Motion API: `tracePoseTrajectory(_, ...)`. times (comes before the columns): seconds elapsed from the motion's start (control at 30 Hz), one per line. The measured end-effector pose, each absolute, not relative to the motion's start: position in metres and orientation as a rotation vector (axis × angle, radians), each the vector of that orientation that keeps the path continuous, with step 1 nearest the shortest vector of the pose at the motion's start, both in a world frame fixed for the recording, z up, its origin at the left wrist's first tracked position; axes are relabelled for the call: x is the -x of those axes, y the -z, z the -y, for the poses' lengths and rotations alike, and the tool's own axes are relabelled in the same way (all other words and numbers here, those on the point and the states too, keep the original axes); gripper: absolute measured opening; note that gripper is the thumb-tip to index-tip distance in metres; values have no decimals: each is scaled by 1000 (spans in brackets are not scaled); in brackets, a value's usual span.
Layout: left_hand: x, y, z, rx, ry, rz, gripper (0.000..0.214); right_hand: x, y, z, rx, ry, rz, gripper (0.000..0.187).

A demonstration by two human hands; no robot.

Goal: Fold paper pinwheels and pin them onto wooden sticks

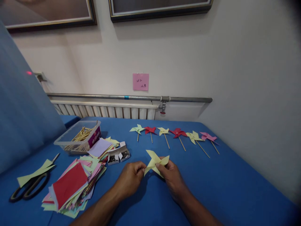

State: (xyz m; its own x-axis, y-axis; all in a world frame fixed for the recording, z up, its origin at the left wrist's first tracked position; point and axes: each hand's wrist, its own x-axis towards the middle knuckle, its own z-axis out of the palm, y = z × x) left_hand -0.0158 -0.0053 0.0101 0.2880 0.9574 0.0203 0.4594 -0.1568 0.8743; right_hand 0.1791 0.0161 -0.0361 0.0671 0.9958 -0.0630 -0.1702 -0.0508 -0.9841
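Observation:
A pale yellow paper pinwheel [155,162] is held just above the blue table [235,185] between both hands. My left hand [130,177] pinches its left tip with closed fingers. My right hand [171,177] grips its right side, fingers curled around the folded blades. No stick shows on this pinwheel. Beyond the hands, a row of several finished pinwheels on sticks [178,135] lies on the table in green, red, yellow and pink.
A stack of coloured paper squares [72,185] lies at the left, with black scissors [28,188] and a yellow paper strip [35,172] further left. A clear box of wooden sticks [78,136] and small boxes of pins [118,155] sit behind. A wall and radiator back the table.

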Motion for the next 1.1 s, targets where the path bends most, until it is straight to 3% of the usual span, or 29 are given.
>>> tracePoseTrajectory(0.67,17,-10,5,-1758,-765,-1278,26,-176,28,-15,1210,-1285,964,56)
tracePoseTrajectory(0.87,16,-13,6,-1745,-766,-1285,26,-175,8,-2,1167,-1283,1009,41)
tracePoseTrajectory(1.1,15,-12,7,-1751,-760,-1277,25,-174,9,-4,1182,-1279,986,42)
